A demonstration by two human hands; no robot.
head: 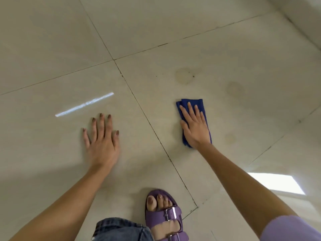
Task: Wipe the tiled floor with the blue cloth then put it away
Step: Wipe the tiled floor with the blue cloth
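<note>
A folded blue cloth [203,108] lies flat on the beige tiled floor [52,40], right of a dark grout line. My right hand [194,124] presses down on the cloth with flat, spread fingers and covers most of it; blue edges show above the fingertips and along the right side. My left hand [102,138] rests palm down on the neighbouring tile to the left, fingers apart, holding nothing. Faint round brownish stains [184,75] mark the tile just beyond the cloth.
My foot in a purple sandal [163,214] stands on the floor at the bottom centre, next to a denim-covered knee [119,230]. A wall base [304,20] runs along the top right. Bright light reflections lie on the tiles at left and right.
</note>
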